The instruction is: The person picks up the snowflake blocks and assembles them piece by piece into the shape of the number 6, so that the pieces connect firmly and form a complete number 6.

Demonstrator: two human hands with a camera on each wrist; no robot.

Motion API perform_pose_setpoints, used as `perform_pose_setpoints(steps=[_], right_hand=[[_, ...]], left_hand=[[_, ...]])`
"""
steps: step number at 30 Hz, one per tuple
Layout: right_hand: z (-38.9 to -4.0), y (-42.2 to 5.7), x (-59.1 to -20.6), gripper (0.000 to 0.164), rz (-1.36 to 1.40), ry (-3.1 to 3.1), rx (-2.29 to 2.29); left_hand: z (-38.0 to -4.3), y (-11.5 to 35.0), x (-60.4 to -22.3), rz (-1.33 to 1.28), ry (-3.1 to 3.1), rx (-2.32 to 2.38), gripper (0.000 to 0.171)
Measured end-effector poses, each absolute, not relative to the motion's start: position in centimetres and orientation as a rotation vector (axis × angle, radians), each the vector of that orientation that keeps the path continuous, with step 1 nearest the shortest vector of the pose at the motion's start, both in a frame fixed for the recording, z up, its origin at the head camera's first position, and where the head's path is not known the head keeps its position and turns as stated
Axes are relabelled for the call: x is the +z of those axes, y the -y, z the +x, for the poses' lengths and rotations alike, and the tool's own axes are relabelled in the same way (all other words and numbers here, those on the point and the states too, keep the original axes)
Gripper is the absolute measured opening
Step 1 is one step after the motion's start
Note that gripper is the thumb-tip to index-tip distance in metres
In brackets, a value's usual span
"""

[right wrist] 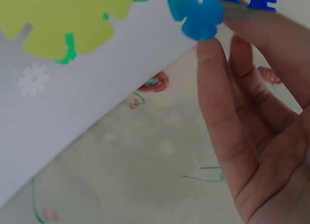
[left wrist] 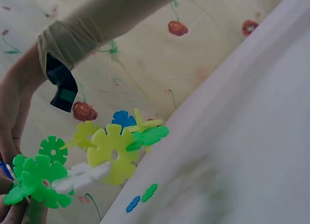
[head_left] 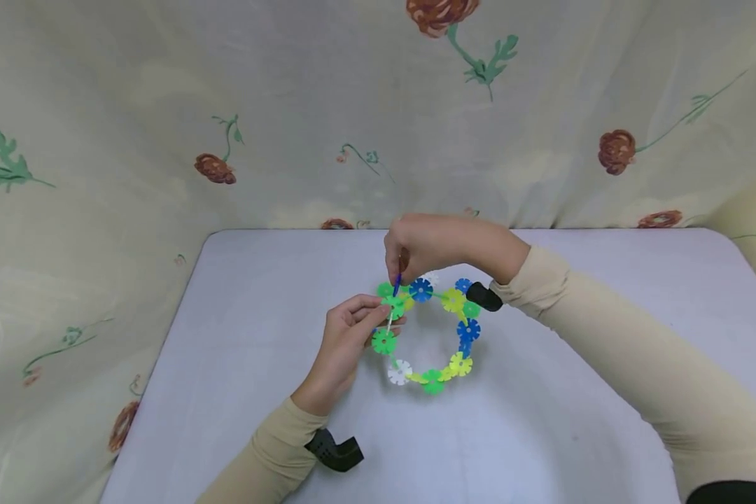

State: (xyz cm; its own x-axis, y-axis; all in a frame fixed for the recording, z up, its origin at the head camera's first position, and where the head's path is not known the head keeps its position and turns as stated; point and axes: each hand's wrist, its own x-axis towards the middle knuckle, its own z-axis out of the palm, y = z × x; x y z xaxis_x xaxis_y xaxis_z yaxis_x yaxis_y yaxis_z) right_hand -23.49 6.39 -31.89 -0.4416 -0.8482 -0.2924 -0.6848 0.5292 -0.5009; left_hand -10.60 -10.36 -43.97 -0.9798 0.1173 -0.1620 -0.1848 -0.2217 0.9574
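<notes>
Plastic snowflake discs in green, yellow, blue and white are slotted together into a ring point(head_left: 460, 364). On its left side, my left hand point(head_left: 343, 343) pinches a green snowflake disc point(head_left: 393, 307) between thumb and fingers. Above that spot, my right hand point(head_left: 425, 245) points down and pinches a blue snowflake disc point(head_left: 397, 284), seen edge-on against the green one. The right wrist view shows a blue disc point(right wrist: 199, 16) at the fingertips of the right hand point(right wrist: 261, 103). In the left wrist view, the green disc point(left wrist: 44, 181) partly hides the left fingers.
A loose white disc point(right wrist: 34, 79) lies on the white-covered table point(head_left: 258, 301). A green disc point(left wrist: 149, 192) and a blue disc point(left wrist: 133, 203) lie side by side on it, below the ring in the left wrist view. A flowered curtain point(head_left: 327, 84) hangs behind the table.
</notes>
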Motion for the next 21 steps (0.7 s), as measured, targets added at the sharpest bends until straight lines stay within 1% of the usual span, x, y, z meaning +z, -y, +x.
perform_pose_setpoints(steps=[5,10,15,21], right_hand=[[-22.3,-6.0,-31.2,0.008,-1.335,-2.359,-0.270],[-21.7,-5.8,-31.0,0.007,-1.354,-2.410,-0.159],[-22.1,-6.2,-31.2,0.005,-1.348,-2.361,-0.233],[-22.3,-6.3,-31.7,0.008,-1.341,-2.294,-0.297]], left_hand=[[-10.5,10.5,-44.0,-0.084,-1.832,2.322,0.015],[-10.5,10.5,-44.1,-0.080,-1.838,2.314,0.016],[-10.5,10.3,-44.1,-0.091,-1.814,2.324,0.011],[-10.4,10.2,-44.0,-0.078,-1.828,2.317,0.014]])
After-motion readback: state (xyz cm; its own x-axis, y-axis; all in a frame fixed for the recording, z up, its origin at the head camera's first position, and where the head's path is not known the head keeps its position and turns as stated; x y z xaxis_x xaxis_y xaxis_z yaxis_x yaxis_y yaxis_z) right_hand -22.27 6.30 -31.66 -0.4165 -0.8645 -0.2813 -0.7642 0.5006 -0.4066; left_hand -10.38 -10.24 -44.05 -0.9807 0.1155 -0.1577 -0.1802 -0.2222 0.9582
